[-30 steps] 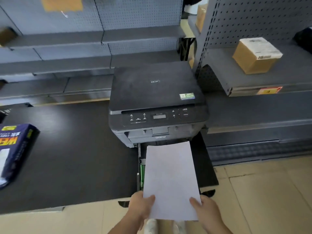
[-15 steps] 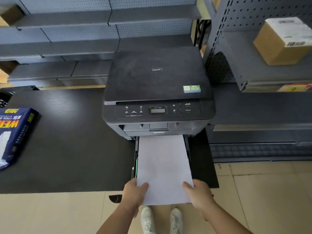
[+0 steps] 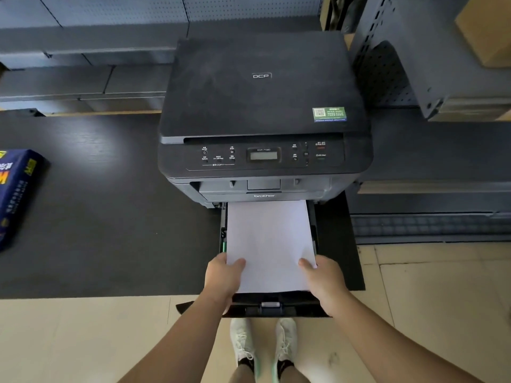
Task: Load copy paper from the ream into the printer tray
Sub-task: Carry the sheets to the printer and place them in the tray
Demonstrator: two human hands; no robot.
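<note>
A black printer (image 3: 262, 106) stands on a dark low platform (image 3: 110, 217). Its paper tray (image 3: 276, 306) is pulled out toward me. A white stack of copy paper (image 3: 269, 241) lies in the tray, its far end under the printer body. My left hand (image 3: 222, 275) grips the stack's near left corner, thumb on top. My right hand (image 3: 323, 277) grips the near right corner the same way. The blue ream wrapper (image 3: 16, 194) lies at the far left of the platform, cut off by the frame edge.
Grey perforated shelving (image 3: 387, 73) rises behind and to the right of the printer, with a cardboard box (image 3: 486, 31) on the right shelf. Beige floor tiles (image 3: 428, 299) lie in front. My white shoes (image 3: 262, 346) stand just below the tray.
The paper has gone from held above the tray to lying flat inside it, pushed farther in under the printer. Both hands followed it forward, and my head moved closer.
</note>
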